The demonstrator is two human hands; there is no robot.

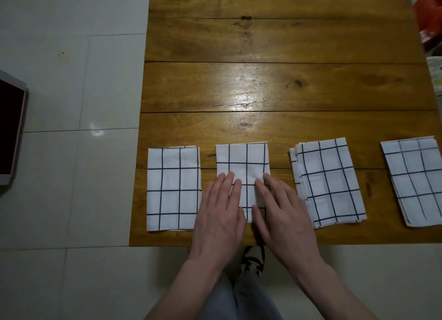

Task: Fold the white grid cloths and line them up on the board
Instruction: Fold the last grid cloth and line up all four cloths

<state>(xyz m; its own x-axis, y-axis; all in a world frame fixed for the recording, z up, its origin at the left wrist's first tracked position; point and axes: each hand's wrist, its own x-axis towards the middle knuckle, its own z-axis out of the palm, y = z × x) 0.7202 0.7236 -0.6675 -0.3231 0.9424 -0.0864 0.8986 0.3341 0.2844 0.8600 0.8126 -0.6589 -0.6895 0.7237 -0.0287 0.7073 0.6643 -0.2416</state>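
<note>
Left hand (218, 214) & right hand (282, 214) lie flat, fingers straight, pressing the second cloth (242, 161) near the board's (263, 85) front edge — gripping nothing; probably best to smooth outward w/ even pressure, then square it w/ the neighbours — left cloth (173, 189), third cloth (328, 181), far-right cloth (416, 178).

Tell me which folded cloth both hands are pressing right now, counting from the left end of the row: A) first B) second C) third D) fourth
B: the left hand and right hand lie flat on the second cloth, with the first cloth beside them untouched.
</note>
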